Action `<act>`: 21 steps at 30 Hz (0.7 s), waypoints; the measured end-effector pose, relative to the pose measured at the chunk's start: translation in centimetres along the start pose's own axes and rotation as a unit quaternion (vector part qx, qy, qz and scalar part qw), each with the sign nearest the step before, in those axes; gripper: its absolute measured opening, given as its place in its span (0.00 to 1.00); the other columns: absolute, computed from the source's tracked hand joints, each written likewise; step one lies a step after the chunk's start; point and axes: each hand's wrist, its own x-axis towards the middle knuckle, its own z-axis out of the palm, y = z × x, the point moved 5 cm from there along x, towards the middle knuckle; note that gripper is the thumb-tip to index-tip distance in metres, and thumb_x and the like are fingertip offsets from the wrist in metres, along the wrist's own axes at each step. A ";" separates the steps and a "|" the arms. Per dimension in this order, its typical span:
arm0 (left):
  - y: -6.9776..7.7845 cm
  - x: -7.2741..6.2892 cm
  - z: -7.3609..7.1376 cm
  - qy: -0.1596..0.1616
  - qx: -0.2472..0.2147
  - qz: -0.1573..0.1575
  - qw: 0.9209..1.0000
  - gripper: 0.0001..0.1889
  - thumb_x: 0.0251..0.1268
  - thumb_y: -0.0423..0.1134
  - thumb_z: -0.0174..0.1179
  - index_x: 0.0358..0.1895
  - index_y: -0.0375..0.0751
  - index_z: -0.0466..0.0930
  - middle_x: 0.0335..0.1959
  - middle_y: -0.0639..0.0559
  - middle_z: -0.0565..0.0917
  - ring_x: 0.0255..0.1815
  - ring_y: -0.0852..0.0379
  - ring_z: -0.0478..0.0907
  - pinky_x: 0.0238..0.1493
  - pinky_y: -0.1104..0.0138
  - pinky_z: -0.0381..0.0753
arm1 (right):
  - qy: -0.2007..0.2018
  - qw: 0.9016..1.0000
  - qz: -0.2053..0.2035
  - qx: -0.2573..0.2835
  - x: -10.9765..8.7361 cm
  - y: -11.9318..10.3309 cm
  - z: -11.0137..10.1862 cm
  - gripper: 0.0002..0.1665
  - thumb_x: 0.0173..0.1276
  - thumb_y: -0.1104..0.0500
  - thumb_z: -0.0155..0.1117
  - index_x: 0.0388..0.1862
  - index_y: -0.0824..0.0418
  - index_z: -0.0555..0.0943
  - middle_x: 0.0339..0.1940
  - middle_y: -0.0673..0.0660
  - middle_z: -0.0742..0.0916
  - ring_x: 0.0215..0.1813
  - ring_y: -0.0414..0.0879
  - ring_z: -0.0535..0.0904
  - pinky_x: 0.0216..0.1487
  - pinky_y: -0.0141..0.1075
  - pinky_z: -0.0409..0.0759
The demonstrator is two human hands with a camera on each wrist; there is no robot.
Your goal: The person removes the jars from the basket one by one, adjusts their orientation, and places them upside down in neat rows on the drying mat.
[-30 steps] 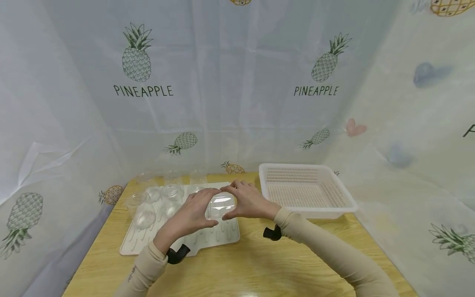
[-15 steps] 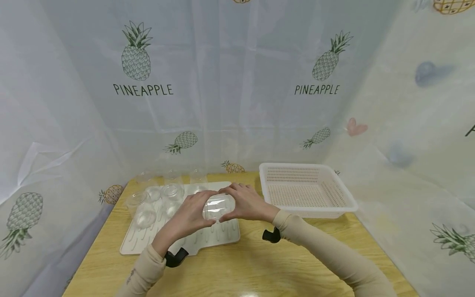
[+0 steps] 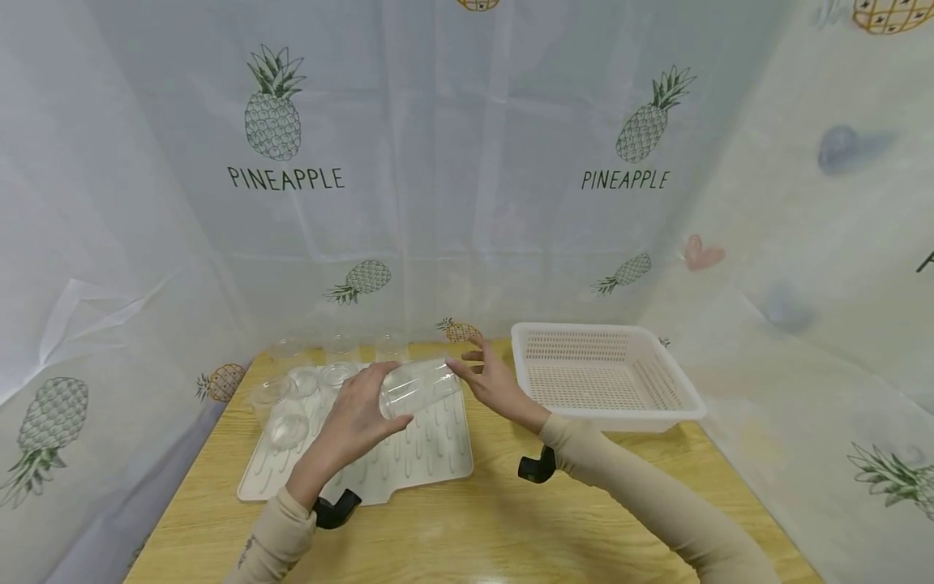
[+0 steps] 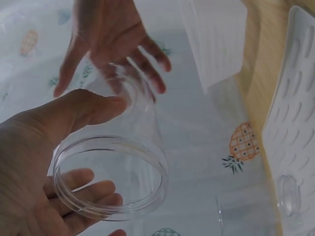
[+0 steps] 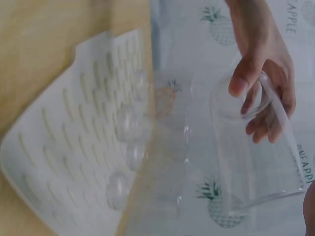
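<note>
My left hand (image 3: 357,414) grips a clear cup (image 3: 419,388) by one end, thumb on the near side and fingers behind. The cup lies sideways above a white ridged drying mat (image 3: 438,454), its right end tipped up. In the left wrist view a thick clear ring (image 4: 110,142) forms the end nearest the palm. My right hand (image 3: 496,385) is at the cup's other end, its fingers spread and fairly straight, the tips right at the edge. In the right wrist view the left hand (image 5: 268,73) holds the cup's narrower-looking end.
Several clear cups (image 3: 288,430) stand on the left part of the mat. More clear cups (image 3: 390,347) line the back edge of the wooden table (image 3: 496,519). A white perforated basket (image 3: 613,418) sits at the back right, with pineapple-print curtains (image 3: 467,203) around.
The cup was level between both hands; now its right end is raised and more of it shows. My right fingers have loosened and spread, and the left hand has shifted slightly left.
</note>
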 end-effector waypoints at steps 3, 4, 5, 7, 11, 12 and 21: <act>0.0 0.1 -0.1 0.014 -0.003 -0.004 1.000 0.43 0.45 0.49 0.75 0.66 0.38 0.67 0.62 0.43 0.75 0.65 0.41 0.70 0.66 0.42 0.62 | -0.032 0.994 0.051 0.092 0.1 0.7 0.9 0.50 0.70 0.36 0.54 0.77 0.63 0.47 0.66 0.72 0.72 0.61 0.65 0.76 0.51 0.47 0.83; 0.0 0.1 0.0 0.016 -0.003 -0.006 1.000 0.43 0.45 0.49 0.75 0.66 0.38 0.67 0.62 0.43 0.75 0.65 0.41 0.70 0.66 0.42 0.62 | -0.046 0.989 0.066 0.125 0.0 0.8 1.2 0.51 0.71 0.37 0.54 0.77 0.64 0.46 0.67 0.72 0.71 0.61 0.65 0.76 0.51 0.48 0.83; 0.0 0.1 0.0 0.019 -0.002 -0.007 1.000 0.43 0.45 0.49 0.75 0.66 0.38 0.67 0.62 0.43 0.76 0.65 0.42 0.71 0.66 0.42 0.63 | -0.060 0.984 0.079 0.149 -0.1 1.0 1.6 0.51 0.71 0.36 0.53 0.77 0.64 0.45 0.67 0.72 0.70 0.62 0.66 0.75 0.51 0.48 0.83; -0.1 0.1 0.1 0.023 -0.001 -0.008 1.000 0.43 0.45 0.49 0.75 0.66 0.38 0.67 0.61 0.43 0.76 0.64 0.42 0.71 0.65 0.42 0.63 | -0.086 0.972 0.100 0.195 -0.3 1.0 2.2 0.50 0.71 0.35 0.52 0.77 0.63 0.45 0.68 0.71 0.69 0.63 0.66 0.74 0.53 0.50 0.81; -0.2 0.0 0.1 0.032 -0.001 -0.010 0.999 0.43 0.45 0.49 0.76 0.66 0.38 0.68 0.61 0.43 0.76 0.63 0.43 0.72 0.65 0.41 0.63 | -0.129 0.952 0.124 0.249 -0.7 0.9 3.3 0.48 0.69 0.33 0.52 0.74 0.60 0.50 0.67 0.68 0.69 0.62 0.61 0.76 0.56 0.51 0.80; -0.2 -0.1 0.1 0.034 -0.002 -0.011 0.999 0.43 0.45 0.49 0.76 0.66 0.38 0.68 0.61 0.43 0.76 0.63 0.43 0.72 0.65 0.41 0.63 | -0.135 0.948 0.129 0.258 -0.8 0.8 3.5 0.47 0.69 0.32 0.52 0.73 0.59 0.52 0.66 0.67 0.69 0.61 0.60 0.77 0.56 0.51 0.80; -0.5 -0.4 0.6 0.025 -0.004 -0.022 0.999 0.42 0.46 0.50 0.75 0.66 0.41 0.67 0.61 0.45 0.76 0.62 0.44 0.72 0.63 0.41 0.66 | -0.138 0.938 0.140 0.285 -0.9 0.7 4.8 0.43 0.68 0.35 0.55 0.69 0.60 0.55 0.66 0.68 0.70 0.62 0.63 0.75 0.57 0.50 0.80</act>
